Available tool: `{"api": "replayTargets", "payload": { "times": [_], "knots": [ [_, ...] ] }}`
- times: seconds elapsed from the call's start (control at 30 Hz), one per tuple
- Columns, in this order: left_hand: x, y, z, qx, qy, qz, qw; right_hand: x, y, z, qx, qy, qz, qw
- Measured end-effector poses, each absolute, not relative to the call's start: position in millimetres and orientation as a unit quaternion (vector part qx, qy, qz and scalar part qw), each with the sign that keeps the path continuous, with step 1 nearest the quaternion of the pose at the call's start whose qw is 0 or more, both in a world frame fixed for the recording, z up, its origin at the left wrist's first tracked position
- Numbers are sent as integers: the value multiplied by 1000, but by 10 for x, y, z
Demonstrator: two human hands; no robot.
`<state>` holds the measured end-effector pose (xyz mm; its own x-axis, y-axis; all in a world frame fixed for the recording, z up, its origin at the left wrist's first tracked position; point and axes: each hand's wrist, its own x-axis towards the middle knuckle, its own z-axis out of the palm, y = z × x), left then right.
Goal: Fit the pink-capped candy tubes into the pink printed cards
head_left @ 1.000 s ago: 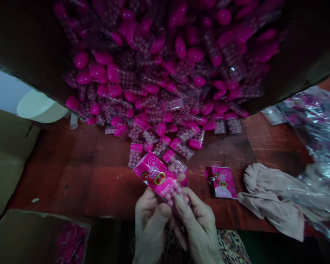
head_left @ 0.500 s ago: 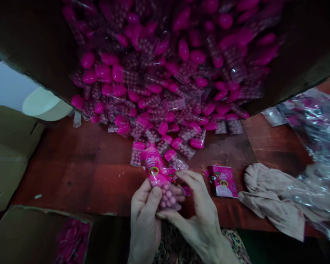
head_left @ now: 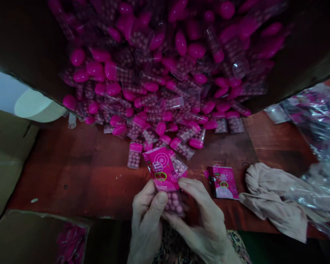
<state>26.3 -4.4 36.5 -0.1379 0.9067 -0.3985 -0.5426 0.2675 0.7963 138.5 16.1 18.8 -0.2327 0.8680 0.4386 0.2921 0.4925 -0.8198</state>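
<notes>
Near the table's front edge, my left hand [head_left: 150, 207] pinches a clear container of pink balls [head_left: 174, 202] between thumb and fingers. A pink printed wrapper [head_left: 161, 167] covers the container's upper part. My right hand [head_left: 202, 214] is at the container's right side, its fingertips on the wrapper's lower right edge and its thumb beneath, partly blurred. Just beyond are loose pink-capped containers, one [head_left: 134, 156] standing apart on the left. A stack of pink printed pieces [head_left: 226, 182] lies to the right of my right hand.
A large dark carton [head_left: 299, 47] spills pink-capped containers [head_left: 154, 106] onto the red-brown table [head_left: 79, 168]. A beige cloth [head_left: 275, 198] and clear plastic bags [head_left: 321, 146] lie right. At left are a white round tub [head_left: 38, 106] and an open box [head_left: 30, 234] holding pink items.
The pink wrapper now faces the camera more squarely and looks wider. Both hands have shifted slightly right with the container. The view has also moved a little.
</notes>
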Motion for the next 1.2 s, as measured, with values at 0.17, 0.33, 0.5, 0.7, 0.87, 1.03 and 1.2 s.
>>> {"api": "replayTargets", "payload": {
  "times": [0.17, 0.33, 0.5, 0.7, 0.87, 1.03, 1.2],
  "knots": [
    [266, -48, 353, 198, 509, 562, 621, 1410, 212, 253, -397, -724, 306, 474],
    [272, -28, 324, 201, 514, 555, 623, 1391, 237, 257, -398, -713, 306, 490],
    [290, 14, 335, 198, 497, 559, 633, 1363, 215, 191, -415, -696, 313, 495],
    [309, 66, 361, 178, 502, 551, 642, 1362, 208, 136, -428, -692, 304, 496],
    [322, 93, 297, 162, 487, 564, 647, 1363, 247, 114, -434, -688, 297, 499],
    [362, 134, 297, 137, 506, 569, 633, 1414, 301, 79, -432, -713, 297, 467],
    [384, 155, 298, 137, 524, 568, 620, 1433, 259, 76, -448, -707, 290, 464]
  ]
}}
